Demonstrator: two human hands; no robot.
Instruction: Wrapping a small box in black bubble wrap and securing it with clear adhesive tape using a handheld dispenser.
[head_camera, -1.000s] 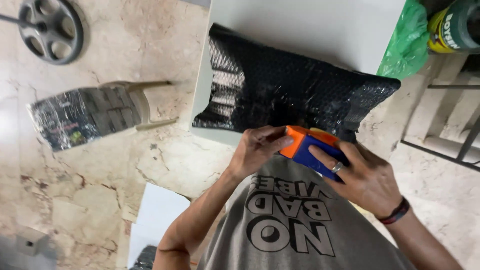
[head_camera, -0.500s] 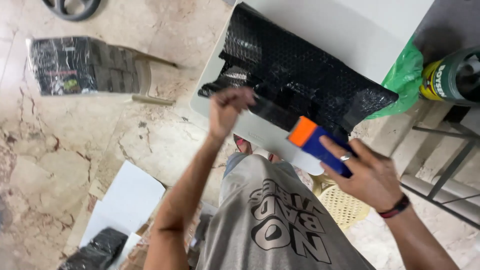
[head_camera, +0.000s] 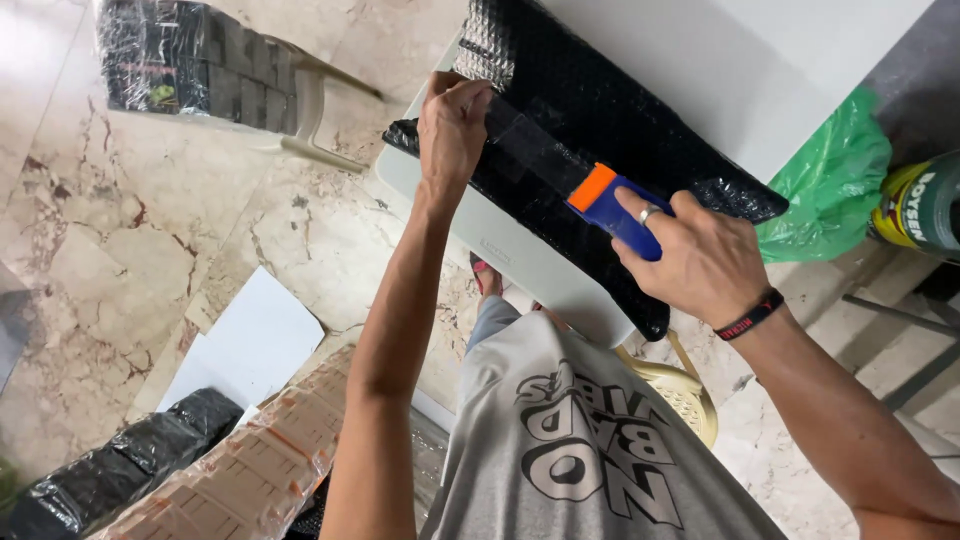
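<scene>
At the far left, we see a wrapped black bundle (head_camera: 185, 60) resting on a pale plastic chair (head_camera: 310, 110) standing on the marble floor (head_camera: 120, 260). Lower down, a white sheet (head_camera: 250, 345) lies on the floor, with another black wrapped bundle (head_camera: 110, 470) and a stack of brownish printed cartons (head_camera: 250, 465) just beside it.

Moving right, our left hand (head_camera: 452, 125) is curled closed, fingertips pressing one end of a strip of clear tape (head_camera: 530, 150) down onto the black bubble-wrapped parcel (head_camera: 620, 120), close to the parcel's left end. That parcel lies slantwise on the white table (head_camera: 760, 60), its left end reaching the table's left edge and its lower right end hanging over the near edge.

The tape runs taut from the left hand to the orange-and-blue tape dispenser (head_camera: 610, 200), which sits on the parcel's middle. Our right hand (head_camera: 700, 255) is wrapped around the dispenser's blue body, the ringed finger laid along its top; the wrist carries a dark band.

Beyond the parcel the table's far side lies bare and open. Off the table's right edge a green plastic bag (head_camera: 830, 190) hangs close by, and a paint can (head_camera: 925, 205) stands just past it, crowding that side. A woven chair seat (head_camera: 680, 385) shows beneath the near edge.
</scene>
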